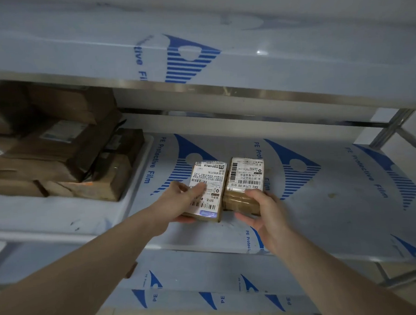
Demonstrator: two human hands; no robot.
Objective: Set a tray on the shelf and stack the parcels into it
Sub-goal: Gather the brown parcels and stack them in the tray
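Observation:
Two small brown parcels with white shipping labels lie side by side over the middle shelf (324, 194). My left hand (180, 202) grips the left parcel (209, 181) at its near end, thumb on the label. My right hand (260, 210) holds the right parcel (245, 177) by its near end, fingers curled round the edge. A white tray (133, 183) sits on the shelf to the left, holding a stack of brown parcels (64, 150).
The steel shelves are covered in white film with blue print. An upper shelf (221, 67) hangs low over the work area. A lower shelf (209, 289) lies below. Metal frame posts (391, 128) stand at the right.

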